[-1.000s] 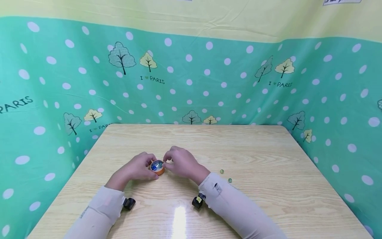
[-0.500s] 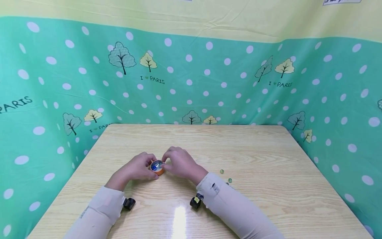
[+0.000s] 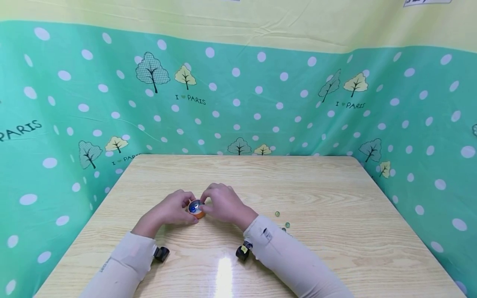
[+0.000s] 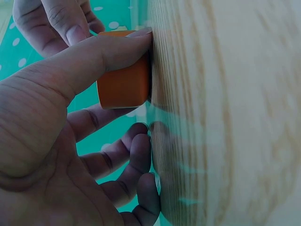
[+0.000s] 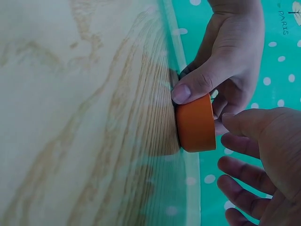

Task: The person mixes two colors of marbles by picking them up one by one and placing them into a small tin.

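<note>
A small orange round cup point(image 3: 197, 214) stands upright on the wooden table, left of centre, with blue glassy pieces showing inside. My left hand point(image 3: 175, 208) grips its left side, the thumb along the near side and the forefinger round the far side. My right hand point(image 3: 223, 203) is at the cup's right rim, thumb and forefinger bent over the opening. In the right wrist view the other fingers of my right hand point(image 5: 277, 155) are spread apart. I cannot tell whether its fingertips pinch anything.
Green glass marbles point(image 3: 287, 225) lie on the table point(image 3: 335, 248) to the right, close to my right sleeve. Each sleeve carries a small black camera point(image 3: 161, 253) at the wrist. A green dotted curtain point(image 3: 238, 103) hangs around the back and sides of the table.
My right hand has shifted slightly left, its fingertips further over the cup. Another marble has come into view beside the right sleeve. The left hand and cup have stayed put.
</note>
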{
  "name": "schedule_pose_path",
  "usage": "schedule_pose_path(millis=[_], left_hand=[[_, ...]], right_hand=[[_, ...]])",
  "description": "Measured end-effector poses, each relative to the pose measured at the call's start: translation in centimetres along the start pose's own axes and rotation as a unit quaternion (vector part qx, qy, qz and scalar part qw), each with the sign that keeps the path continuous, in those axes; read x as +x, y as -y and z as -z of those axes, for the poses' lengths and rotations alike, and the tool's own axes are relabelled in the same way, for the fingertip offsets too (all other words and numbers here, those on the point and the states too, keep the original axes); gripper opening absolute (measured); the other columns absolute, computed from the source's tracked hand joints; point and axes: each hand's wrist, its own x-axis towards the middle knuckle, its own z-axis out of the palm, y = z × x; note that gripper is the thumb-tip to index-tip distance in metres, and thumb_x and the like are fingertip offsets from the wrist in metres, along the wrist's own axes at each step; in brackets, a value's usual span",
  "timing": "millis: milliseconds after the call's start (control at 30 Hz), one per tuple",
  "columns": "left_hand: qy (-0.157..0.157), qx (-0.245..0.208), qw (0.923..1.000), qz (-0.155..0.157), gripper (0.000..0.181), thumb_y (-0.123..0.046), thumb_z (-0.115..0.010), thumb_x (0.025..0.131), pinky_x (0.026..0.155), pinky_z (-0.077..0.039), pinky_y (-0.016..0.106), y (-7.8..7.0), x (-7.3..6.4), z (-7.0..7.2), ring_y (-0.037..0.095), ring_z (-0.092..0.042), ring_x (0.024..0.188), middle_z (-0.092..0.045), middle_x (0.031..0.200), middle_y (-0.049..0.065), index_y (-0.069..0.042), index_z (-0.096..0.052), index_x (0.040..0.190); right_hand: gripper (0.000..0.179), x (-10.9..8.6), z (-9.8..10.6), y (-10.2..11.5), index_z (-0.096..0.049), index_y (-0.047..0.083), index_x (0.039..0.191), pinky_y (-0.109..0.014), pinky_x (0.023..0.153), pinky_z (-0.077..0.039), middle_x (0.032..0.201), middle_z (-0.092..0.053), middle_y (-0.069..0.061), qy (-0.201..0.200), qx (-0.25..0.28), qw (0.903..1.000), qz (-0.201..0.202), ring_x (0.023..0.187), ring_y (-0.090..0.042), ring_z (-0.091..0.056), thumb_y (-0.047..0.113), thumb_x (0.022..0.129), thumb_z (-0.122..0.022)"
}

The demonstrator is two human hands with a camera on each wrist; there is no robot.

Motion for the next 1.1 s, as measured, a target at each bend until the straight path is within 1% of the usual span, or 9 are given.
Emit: schedule_pose_path(millis=[133,267,433,567,700,833,1100], left_hand=[[0.0,0.001,1.0,0.0,0.044,-0.025,-0.099,0.067,0.076,-0.047,0.036,0.0,0.0,0.0,0.022,-0.053,0.091,-0.059,0.102,0.006,-0.016,-0.07,0.099],[0.001,0.002,1.0,0.005,0.045,-0.026,-0.099,0.068,0.078,-0.048,0.037,0.0,0.0,0.0,0.022,-0.055,0.091,-0.059,0.103,0.006,-0.016,-0.07,0.101],[-0.001,0.001,1.0,0.005,0.045,-0.025,-0.099,0.067,0.079,-0.048,0.037,0.0,0.0,0.0,0.022,-0.056,0.092,-0.06,0.104,0.007,-0.016,-0.069,0.1],[-0.003,0.003,1.0,0.004,0.045,-0.026,-0.098,0.067,0.078,-0.047,0.037,0.0,0.0,0.1,0.022,-0.055,0.092,-0.059,0.104,0.007,-0.017,-0.069,0.1],[-0.004,0.005,1.0,0.003,0.046,-0.026,-0.098,0.068,0.08,-0.047,0.038,-0.1,0.0,0.1,0.022,-0.055,0.093,-0.059,0.105,0.007,-0.016,-0.069,0.102],[-0.005,0.003,0.9999,0.008,0.046,-0.026,-0.098,0.068,0.08,-0.047,0.038,-0.3,-0.1,0.0,0.022,-0.055,0.093,-0.059,0.106,0.007,-0.016,-0.069,0.102],[-0.003,0.003,1.0,0.004,0.045,-0.025,-0.098,0.068,0.077,-0.048,0.036,-0.2,0.0,-0.1,0.022,-0.055,0.09,-0.059,0.104,0.007,-0.015,-0.069,0.102]], right_hand=[[0.018,-0.2,0.1,0.0,-0.08,0.025,0.104,-0.039,0.091,-0.051,0.115,-0.072,0.008,0.005,-0.001,1.0,-0.003,0.108,-0.016,-0.065,0.04,0.092,-0.078],[0.017,-0.6,0.3,-0.2,-0.08,0.025,0.103,-0.039,0.092,-0.051,0.112,-0.072,0.007,0.006,-0.003,1.0,0.0,0.104,-0.014,-0.064,0.038,0.092,-0.078],[0.011,-1.2,0.9,-0.9,-0.08,0.024,0.099,-0.031,0.089,-0.052,0.101,-0.071,0.008,0.003,-0.01,0.9998,0.017,0.094,-0.009,-0.063,0.033,0.092,-0.077],[0.007,-2.0,1.6,-1.4,-0.079,0.023,0.097,-0.025,0.084,-0.052,0.096,-0.07,0.009,0.012,-0.004,0.9998,0.014,0.088,-0.005,-0.062,0.027,0.092,-0.077],[0.006,-3.0,2.3,-2.0,-0.079,0.024,0.096,-0.023,0.082,-0.053,0.095,-0.07,0.01,0.027,0.006,0.9996,0.006,0.088,-0.004,-0.062,0.023,0.092,-0.075],[0.007,-4.4,3.0,-2.7,-0.079,0.023,0.097,-0.023,0.083,-0.053,0.095,-0.069,0.011,0.041,0.017,0.999,-0.001,0.089,-0.005,-0.064,0.022,0.093,-0.073],[0.007,-7.1,4.5,-4.3,-0.078,0.022,0.096,-0.027,0.086,-0.054,0.096,-0.07,0.01,0.035,0.029,0.9989,-0.003,0.093,-0.008,-0.065,0.019,0.092,-0.073]])
